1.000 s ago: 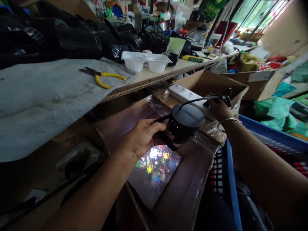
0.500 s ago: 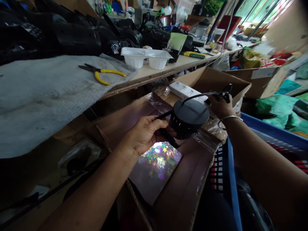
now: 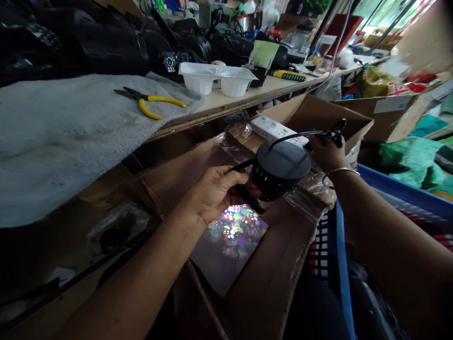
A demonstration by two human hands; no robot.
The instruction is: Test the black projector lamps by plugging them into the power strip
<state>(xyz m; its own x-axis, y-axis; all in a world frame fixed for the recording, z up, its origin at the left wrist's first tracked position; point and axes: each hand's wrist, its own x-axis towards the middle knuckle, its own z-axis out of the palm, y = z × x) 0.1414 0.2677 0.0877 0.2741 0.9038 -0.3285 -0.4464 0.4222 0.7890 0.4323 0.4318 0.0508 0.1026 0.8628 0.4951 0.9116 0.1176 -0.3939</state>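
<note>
My left hand [image 3: 217, 191] is closed round the bracket of a black round projector light [image 3: 283, 163]. The light is tilted over an open cardboard box [image 3: 269, 262]. Coloured spots of light fall on a pale sheet [image 3: 215, 259] inside the box. My right hand [image 3: 329, 153] is closed on a bundled black cable [image 3: 332, 137] that runs across to the light. It is at the near end of a white power strip [image 3: 271, 128], partly hiding that end; whether a plug sits in a socket I cannot tell.
Yellow-handled pliers [image 3: 150, 101] lie on a grey cloth [image 3: 71, 137] at the left. White plastic trays [image 3: 219, 79] and a yellow-green tool [image 3: 289, 75] are on the bench. A blue basket [image 3: 341, 264] stands right of the box, with green bags [image 3: 406, 160] beyond.
The light pattern on the sheet has changed from larger snowflake-like shapes to small, dense coloured spots. The whole view has shifted slightly; both hands keep their holds.
</note>
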